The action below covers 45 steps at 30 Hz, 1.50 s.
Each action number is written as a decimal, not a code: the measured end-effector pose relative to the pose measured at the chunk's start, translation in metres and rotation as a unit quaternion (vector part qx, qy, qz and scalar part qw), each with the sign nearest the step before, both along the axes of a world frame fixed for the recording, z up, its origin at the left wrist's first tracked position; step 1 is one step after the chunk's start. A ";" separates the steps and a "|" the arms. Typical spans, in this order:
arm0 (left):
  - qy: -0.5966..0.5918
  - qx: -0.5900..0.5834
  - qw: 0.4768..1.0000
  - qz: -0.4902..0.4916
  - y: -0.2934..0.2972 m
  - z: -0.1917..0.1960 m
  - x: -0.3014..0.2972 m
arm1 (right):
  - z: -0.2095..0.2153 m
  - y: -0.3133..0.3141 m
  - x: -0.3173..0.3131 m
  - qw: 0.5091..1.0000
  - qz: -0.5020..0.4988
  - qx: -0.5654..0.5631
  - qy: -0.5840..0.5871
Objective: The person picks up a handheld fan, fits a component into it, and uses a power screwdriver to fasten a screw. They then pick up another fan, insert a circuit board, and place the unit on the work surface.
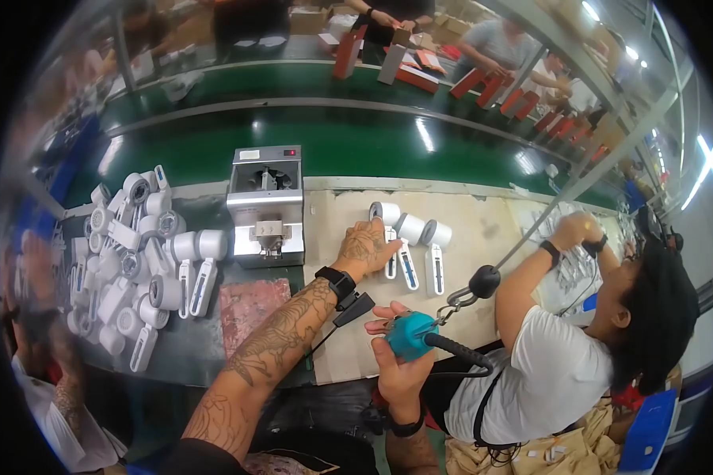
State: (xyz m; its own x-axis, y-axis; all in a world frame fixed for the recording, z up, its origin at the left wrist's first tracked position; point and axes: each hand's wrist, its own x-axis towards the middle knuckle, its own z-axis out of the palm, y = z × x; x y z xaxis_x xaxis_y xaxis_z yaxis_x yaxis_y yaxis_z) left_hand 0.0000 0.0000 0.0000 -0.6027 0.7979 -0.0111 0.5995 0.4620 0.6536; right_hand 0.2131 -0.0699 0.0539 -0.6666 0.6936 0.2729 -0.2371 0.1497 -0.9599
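Observation:
My left hand (pixel 363 247) reaches over the beige work surface, its fingers curled round a white unit (pixel 387 211) with a round head and slim handle. Two similar white units, one in the middle (pixel 409 229) and one on the right (pixel 436 234), lie just beside it, handles toward me. Nearer my body, my right hand (pixel 402 381) is closed round a teal power screwdriver (pixel 410 336). This tool hangs by a metal hook from a cable with a black ball; a thick black cord leaves it. Its tip is hidden from view.
A heap of white units (pixel 127 261) covers the left of the bench. Between heap and hand stands a metal machine (pixel 268 206), near a worn red mat (pixel 249 305). A green conveyor (pixel 348 146) runs behind. A co-worker in a white shirt (pixel 547 356) works close at right.

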 end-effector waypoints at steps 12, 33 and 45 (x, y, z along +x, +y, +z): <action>0.143 0.185 0.968 -0.095 -0.141 0.056 0.018 | -0.011 0.002 -0.013 0.997 -0.061 0.042 -0.014; 0.067 0.141 0.971 -0.182 -0.242 0.020 -0.043 | 0.043 -0.038 -0.132 0.994 0.038 0.040 0.098; 0.120 0.199 0.966 -0.116 -0.258 0.007 -0.039 | 0.025 -0.033 -0.235 0.987 0.104 0.053 0.107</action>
State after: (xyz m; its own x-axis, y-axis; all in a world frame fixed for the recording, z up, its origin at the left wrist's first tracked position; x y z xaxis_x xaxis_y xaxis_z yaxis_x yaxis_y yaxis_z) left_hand -0.0386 -0.2578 0.0069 -0.3546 0.8236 0.4426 0.8131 0.0380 0.5808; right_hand -0.0224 -0.1025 0.0785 -0.7104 0.5080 0.4871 -0.4690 0.1743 -0.8658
